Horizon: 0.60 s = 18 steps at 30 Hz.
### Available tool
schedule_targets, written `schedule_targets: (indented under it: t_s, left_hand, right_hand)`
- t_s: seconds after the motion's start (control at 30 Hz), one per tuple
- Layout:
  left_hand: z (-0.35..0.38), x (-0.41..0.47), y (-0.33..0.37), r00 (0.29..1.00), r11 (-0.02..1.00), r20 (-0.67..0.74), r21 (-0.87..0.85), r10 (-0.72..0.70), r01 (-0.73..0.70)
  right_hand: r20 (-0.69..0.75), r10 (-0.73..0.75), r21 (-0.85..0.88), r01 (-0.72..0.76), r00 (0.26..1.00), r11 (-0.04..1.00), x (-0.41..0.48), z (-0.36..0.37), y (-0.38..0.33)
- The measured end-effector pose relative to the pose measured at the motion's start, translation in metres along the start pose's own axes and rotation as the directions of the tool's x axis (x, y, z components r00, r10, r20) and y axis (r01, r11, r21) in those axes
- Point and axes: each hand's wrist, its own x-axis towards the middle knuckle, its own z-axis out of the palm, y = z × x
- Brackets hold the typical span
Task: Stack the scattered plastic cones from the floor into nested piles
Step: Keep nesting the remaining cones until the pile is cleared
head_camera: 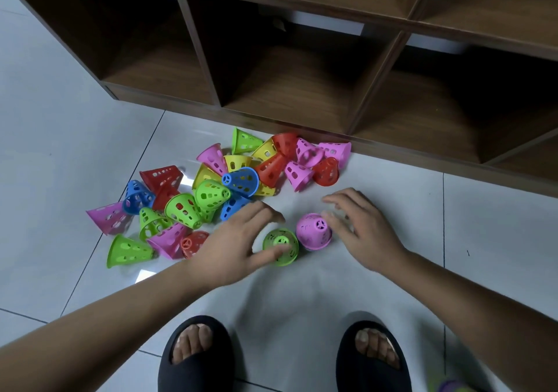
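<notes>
While left grip (pixel 238 240) touches green cone (pixel 280 246), right grip (pixel 359 225) spread beside pink cone (pixel 314 231).

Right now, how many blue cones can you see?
3 blue cones: one far left, one on top in the middle, one just below it. More may be hidden underneath.

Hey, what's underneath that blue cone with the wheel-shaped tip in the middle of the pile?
The blue cone lies on its side over yellow cones, whose rims show beneath it. A green cone leans at its tip. Whatever else it covers is hidden.
</notes>
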Motion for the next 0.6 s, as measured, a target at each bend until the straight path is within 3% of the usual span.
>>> schedule_targets:
  t_s: [0.13,0.3,0.47,0.6]
  left_hand:
    - [-0.015,0.026,-0.019,0.993,0.985,-0.104,0.152,-0.064,0.079]
    - [-0.031,0.044,-0.054,0.983,0.903,-0.137,0.395,-0.122,0.167]
    - [-0.03,0.041,-0.076,0.95,0.839,-0.144,0.447,-0.276,0.311]
    - [-0.024,0.033,-0.08,0.942,0.827,-0.118,0.453,-0.315,0.333]
  right_hand:
    - [-0.035,0.067,-0.22,-0.073,0.997,0.973,0.041,0.0,0.024]
    - [-0.017,0.115,-0.418,-0.112,0.993,0.902,0.071,-0.004,0.049]
    - [0.064,0.161,-0.428,-0.119,0.985,0.896,0.075,-0.005,0.066]
    - [0.091,0.17,-0.43,-0.116,0.981,0.896,0.067,-0.005,0.065]
